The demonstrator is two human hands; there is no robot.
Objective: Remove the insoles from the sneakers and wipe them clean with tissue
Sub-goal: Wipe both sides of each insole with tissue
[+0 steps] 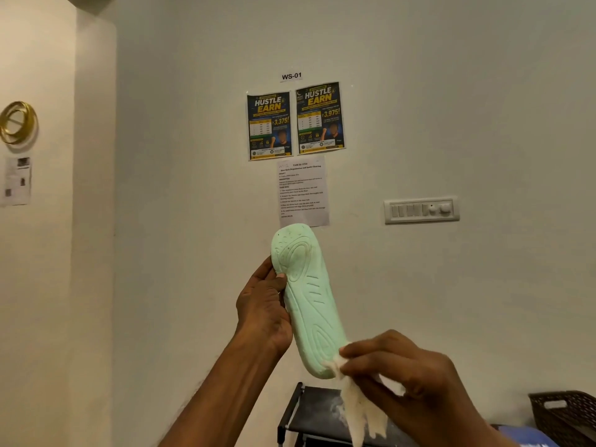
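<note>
A person holds a pale green insole (309, 301) upright at the centre of the frame, its moulded, grooved side facing the camera and its top leaning slightly left. The left hand (263, 308) grips the insole along its left edge, thumb pressed on the patterned face near the upper end, fingers curled out of sight behind it. The right hand (403, 375), at lower right, pinches a crumpled white tissue (358, 411) against the insole's lower end, with the loose part of the tissue hanging down below the fingers. Behind, on the pale wall, two matching posters (295, 122) hang side by side under a "WS-01" label (291, 76), above a printed sheet (303, 191) that the insole's tip just overlaps. A white switch panel (422, 210) sits at right, a gold ring (17, 122) at upper left, a black rack (309, 414) at the bottom edge and a dark woven basket (567, 414) in the lower right corner.
</note>
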